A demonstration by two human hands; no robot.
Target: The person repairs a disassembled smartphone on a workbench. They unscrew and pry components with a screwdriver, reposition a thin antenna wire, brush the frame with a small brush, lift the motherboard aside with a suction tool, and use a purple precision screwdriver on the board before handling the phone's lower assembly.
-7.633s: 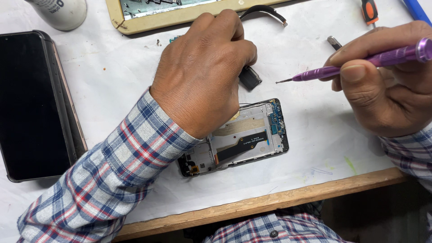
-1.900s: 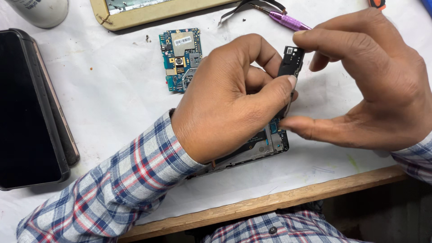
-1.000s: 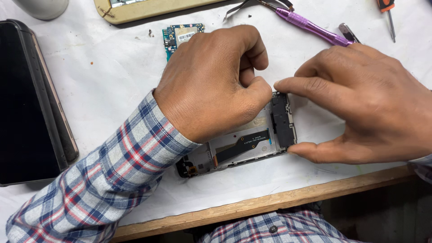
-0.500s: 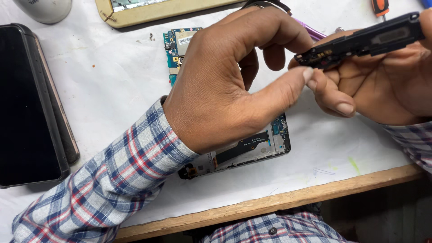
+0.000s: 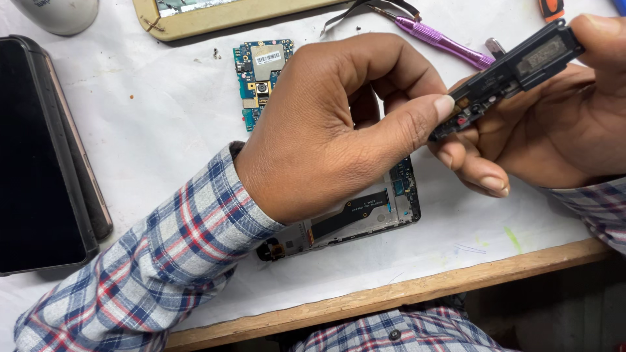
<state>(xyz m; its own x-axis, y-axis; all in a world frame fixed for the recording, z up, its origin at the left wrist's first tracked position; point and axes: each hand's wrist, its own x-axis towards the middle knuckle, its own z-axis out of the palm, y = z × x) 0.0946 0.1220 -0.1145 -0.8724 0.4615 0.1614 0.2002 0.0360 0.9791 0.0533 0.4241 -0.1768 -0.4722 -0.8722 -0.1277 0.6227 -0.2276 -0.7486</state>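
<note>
Hands both pinch black speaker module (image 5: 515,68): right hand (image 5: 554,124) grips it, left hand (image 5: 332,130) thumb at lower end.

Head camera looking steeply down, close over a workbench

It is sitting above and just behind the hands, facing forward and down across the white-covered table (image 5: 130,124); the wooden front edge (image 5: 417,293) is crossing the bottom of the frame, and the view is cropping things at the far and left edges.
</note>
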